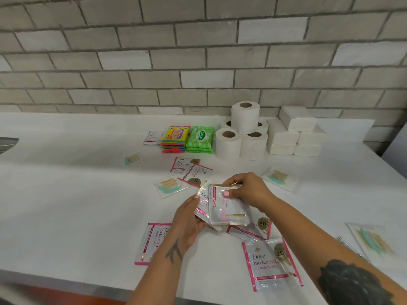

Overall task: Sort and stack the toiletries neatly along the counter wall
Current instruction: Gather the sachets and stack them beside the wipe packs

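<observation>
Sachets (222, 205) in a small sheaf sit between both hands just above the white counter (77, 194), at the middle of the view. Fingers of the left hand (187, 221) curl under the sheaf's 8 o'clock edge, with the thumb laid on its top left corner; the wrist comes up from 6 o'clock, palm turned inward. Fingers of the right hand (247, 190) pinch the sheaf's upper edge at 1 o'clock, thumb pressed on the front sachet, the forearm running down to 4 o'clock. More loose sachets lie flat on the counter: one (152, 243) beneath the left wrist at 7 o'clock, one (272, 264) at 5 o'clock, two (190, 170) overlapping at 11 o'clock. Clear packets of toothpicks (170, 186) lie near these, and another such packet (280, 178) lies at 2 o'clock. Along the tiled wall (198, 51) at 12 o'clock stand a low pile of sachets (154, 137), a stack of coloured packs (175, 139), green wipe packs (200, 139), toilet rolls (242, 133) heaped in a pyramid and stacked white tissue packs (295, 133).
</observation>
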A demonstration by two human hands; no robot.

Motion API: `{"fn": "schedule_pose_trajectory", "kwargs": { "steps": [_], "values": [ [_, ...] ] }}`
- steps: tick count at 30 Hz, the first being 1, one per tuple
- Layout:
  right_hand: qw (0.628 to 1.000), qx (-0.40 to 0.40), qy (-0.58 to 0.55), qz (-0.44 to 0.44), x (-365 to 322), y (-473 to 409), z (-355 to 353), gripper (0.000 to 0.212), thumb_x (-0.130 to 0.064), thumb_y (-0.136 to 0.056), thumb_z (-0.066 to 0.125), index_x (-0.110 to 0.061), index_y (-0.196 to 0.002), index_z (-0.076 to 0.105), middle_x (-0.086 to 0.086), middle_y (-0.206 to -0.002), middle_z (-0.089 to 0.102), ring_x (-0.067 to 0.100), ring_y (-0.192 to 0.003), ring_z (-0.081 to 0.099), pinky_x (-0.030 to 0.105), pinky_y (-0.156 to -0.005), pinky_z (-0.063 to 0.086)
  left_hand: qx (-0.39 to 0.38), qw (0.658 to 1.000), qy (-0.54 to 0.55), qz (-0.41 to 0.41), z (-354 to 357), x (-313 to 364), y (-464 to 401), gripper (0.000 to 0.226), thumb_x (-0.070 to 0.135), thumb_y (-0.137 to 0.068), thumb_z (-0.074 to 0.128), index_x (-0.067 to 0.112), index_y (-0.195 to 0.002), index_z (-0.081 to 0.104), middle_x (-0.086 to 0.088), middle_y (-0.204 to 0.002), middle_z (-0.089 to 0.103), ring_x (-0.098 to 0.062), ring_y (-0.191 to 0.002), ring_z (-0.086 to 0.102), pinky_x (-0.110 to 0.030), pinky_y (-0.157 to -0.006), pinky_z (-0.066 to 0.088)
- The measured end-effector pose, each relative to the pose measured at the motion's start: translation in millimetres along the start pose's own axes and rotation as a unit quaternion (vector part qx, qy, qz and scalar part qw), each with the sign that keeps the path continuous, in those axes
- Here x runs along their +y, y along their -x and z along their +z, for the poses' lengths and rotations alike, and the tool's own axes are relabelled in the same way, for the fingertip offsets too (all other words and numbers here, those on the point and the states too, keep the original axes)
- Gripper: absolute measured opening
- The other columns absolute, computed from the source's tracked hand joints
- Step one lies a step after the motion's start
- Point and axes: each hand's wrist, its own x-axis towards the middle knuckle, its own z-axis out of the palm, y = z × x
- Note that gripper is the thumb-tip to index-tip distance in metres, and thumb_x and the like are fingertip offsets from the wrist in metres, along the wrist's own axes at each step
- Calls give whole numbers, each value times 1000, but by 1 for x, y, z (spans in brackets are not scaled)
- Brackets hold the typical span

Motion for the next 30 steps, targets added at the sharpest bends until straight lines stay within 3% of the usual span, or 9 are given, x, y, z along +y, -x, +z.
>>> {"fn": "schedule_pose_trajectory", "kwargs": {
  "steps": [7,10,12,15,19,23,25,27,30],
  "values": [
    [984,-21,168,-62,-22,-8,1,25,-21,-66,83,-22,-89,72,-9,-83,59,10,-87,52,23,-73,39,-24,999,-13,-38,1,1,6,29,24,-100,40,8,-105,63,-12,-97,71,-26,-88,68,-35,-69,58],
    [966,-52,225,-113,-35,-6,5,27,-16,-68,81,-21,-94,73,-13,-73,44,8,-81,47,22,-67,35,-38,997,18,-65,-1,2,6,36,33,-98,43,6,-109,64,-16,-104,70,-30,-94,66,-42,-85,54],
    [955,-62,253,-139,-39,-8,11,37,-16,-66,82,-21,-101,70,-12,-78,44,10,-82,46,23,-64,34,-68,995,19,-68,-3,3,7,38,36,-95,47,8,-110,66,-15,-106,70,-29,-97,65,-44,-91,51],
    [953,-55,253,-156,-40,-12,21,52,-17,-63,83,-21,-111,63,-1,-96,52,14,-86,47,23,-69,35,-105,994,11,-43,-3,-1,6,35,31,-83,61,7,-108,66,-10,-95,71,-21,-85,68,-35,-78,57],
    [973,-26,175,-147,-38,-14,27,50,-22,-62,85,-21,-107,63,4,-104,55,19,-95,54,26,-76,40,-64,998,-7,-6,-6,-6,4,27,0,-84,62,4,-111,61,-9,-90,73,-20,-81,70,-30,-71,58],
    [987,137,-33,-74,-27,-9,27,56,-34,-73,77,-22,-122,51,-1,-115,45,16,-109,46,32,-94,41,-37,997,60,38,-10,-6,-2,36,-1,-86,59,8,-120,57,-15,-112,68,-28,-101,66,-32,-75,59],
    [968,110,-224,25,-20,-3,29,61,-27,-77,76,-18,-128,43,1,-120,46,20,-109,50,34,-92,43,-35,992,105,64,-11,-4,-5,38,-1,-86,57,12,-122,55,-12,-116,67,-27,-105,65,-33,-80,58],
    [926,18,-367,82,-10,1,36,61,-8,-75,75,-12,-127,43,8,-119,57,28,-106,60,39,-91,48,-45,988,119,86,-10,-3,-8,40,-1,-87,56,14,-123,55,-11,-117,67,-27,-107,64,-36,-86,56],
    [908,-7,-415,62,-2,3,48,46,10,-74,68,-4,-116,55,16,-107,67,31,-97,66,39,-81,55,-31,994,13,108,-10,-1,-8,39,1,-84,62,15,-120,59,-9,-113,69,-26,-104,66,-38,-87,55]
  ]
}}
